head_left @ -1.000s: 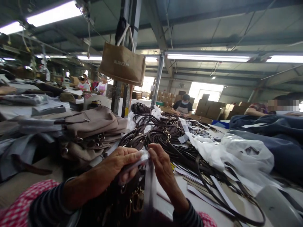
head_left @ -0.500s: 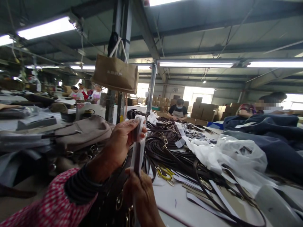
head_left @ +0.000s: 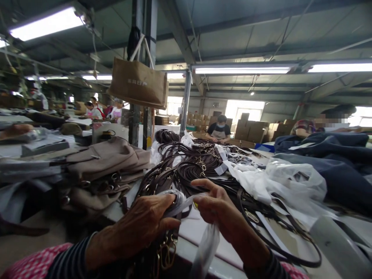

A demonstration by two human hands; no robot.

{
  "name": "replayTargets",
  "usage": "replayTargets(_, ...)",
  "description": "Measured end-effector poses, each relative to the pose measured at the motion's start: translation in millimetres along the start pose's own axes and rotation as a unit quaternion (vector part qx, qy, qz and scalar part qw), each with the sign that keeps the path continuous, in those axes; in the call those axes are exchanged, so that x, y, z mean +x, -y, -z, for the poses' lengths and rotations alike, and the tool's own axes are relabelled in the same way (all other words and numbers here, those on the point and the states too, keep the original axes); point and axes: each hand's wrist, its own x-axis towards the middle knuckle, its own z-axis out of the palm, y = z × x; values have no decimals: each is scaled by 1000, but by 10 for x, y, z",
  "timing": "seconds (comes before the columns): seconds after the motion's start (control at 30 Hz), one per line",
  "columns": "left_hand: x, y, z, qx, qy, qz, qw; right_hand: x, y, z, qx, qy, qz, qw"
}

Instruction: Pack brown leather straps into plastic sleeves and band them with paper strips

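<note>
My left hand (head_left: 145,223) is closed round the top of a dark brown strap bundle (head_left: 162,248) with brass clasps, wrapped in thin clear plastic film (head_left: 180,199). My right hand (head_left: 221,213) pinches the same film a little to the right, and a loose tail of it hangs down below that hand. Both hands are low in the middle of the view, over the near edge of the white table (head_left: 200,232). Just behind them lies a big heap of dark brown straps (head_left: 192,166).
Taupe handbags (head_left: 107,162) are stacked at the left. Clear plastic bags (head_left: 290,182) and dark blue fabric (head_left: 334,162) lie at the right. A tan tote bag (head_left: 139,83) hangs from a steel post. Other people work at tables farther back, near cardboard boxes (head_left: 255,133).
My left hand has come down from its raised position to the table edge. My right hand has risen beside it, and the film now stretches sideways between the hands.
</note>
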Motion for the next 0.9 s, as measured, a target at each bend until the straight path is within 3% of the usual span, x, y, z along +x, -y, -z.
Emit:
replayTargets(0.13, 70, -145, 185, -19, 42, 63, 997, 217, 15, 112, -89, 15, 34, 995)
replayTargets(0.23, 135, -160, 325, -148, 102, 105, 978, 334, -30, 232, -163, 9, 83, 983)
replayTargets(0.3, 163, -146, 376, -311, 156, 150, 925, 374, -83, 276, -176, 25, 103, 979)
replayTargets(0.37, 192, -135, 384, -453, 170, 184, 856, 382, -163, 236, -155, 56, 101, 981)
replayTargets(0.43, 242, -141, 360, -541, 125, 189, 810, 363, -269, 100, -115, 84, 97, 985)
replayTargets(0.5, 320, -172, 330, -614, 60, 174, 767, 334, -385, -103, -55, 60, 109, 991)
replayTargets(0.6, 469, -271, 328, -697, -25, 172, 696, 307, -535, -395, 26, -78, 151, 985)
replayTargets(0.67, 570, -355, 371, -723, -61, 184, 663, 302, -608, -514, -6, -158, 197, 968)
replayTargets(0.77, 712, -452, 471, -726, -115, 163, 658, 292, -709, -564, -128, -172, 242, 947)
replayTargets(0.83, 801, -484, 527, -706, -165, 119, 679, 266, -777, -548, -154, -132, 216, 955)
replayTargets(0.9, 875, -487, 539, -661, -207, 77, 717, 218, -826, -517, -98, -76, 148, 981)
